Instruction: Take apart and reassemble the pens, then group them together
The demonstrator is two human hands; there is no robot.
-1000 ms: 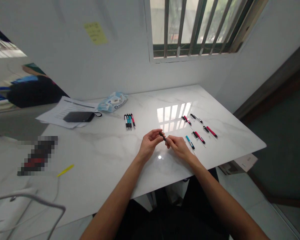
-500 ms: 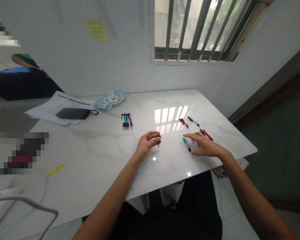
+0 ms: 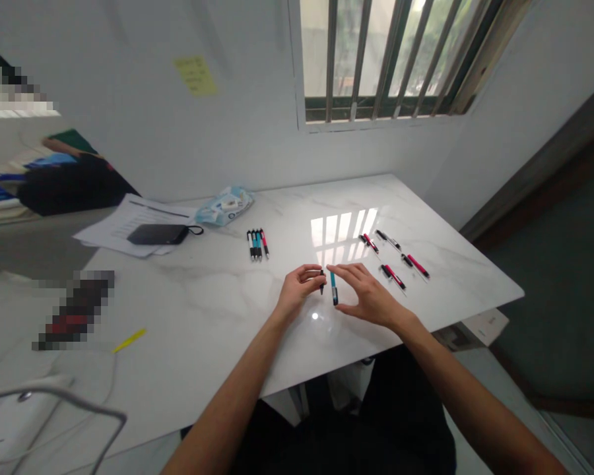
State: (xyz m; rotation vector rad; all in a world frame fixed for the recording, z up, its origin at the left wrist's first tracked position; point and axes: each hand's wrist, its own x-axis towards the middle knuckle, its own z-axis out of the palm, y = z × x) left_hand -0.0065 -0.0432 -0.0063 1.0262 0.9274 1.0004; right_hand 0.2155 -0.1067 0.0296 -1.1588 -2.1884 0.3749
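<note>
From the head camera, here's the left hand [image 3: 293,288] over the white table [image 3: 202,316], thumb and fingers pinched narrow on a small black pen part [image 3: 321,282], held nearly upright! And right beside it, the right hand [image 3: 370,297], fingers spread wide, gripping the teal barrel [image 3: 333,287] end to end: fingertips at the top, thumb at the dark lower end. The two pieces sit close together, just apart, between the hands.

Out to the right lie pen parts in loose groups: a red set [image 3: 395,277] nearest the hand, another red set [image 3: 418,266] beyond, a third red set [image 3: 370,243] farther back, and a white-and-black set [image 3: 388,239] next to that. Over to the left, four pens [image 3: 257,245] stand in a tidy row, lying flat, near the blue packet [image 3: 226,206]; a black device [image 3: 158,234] rests on papers [image 3: 103,227].
</note>
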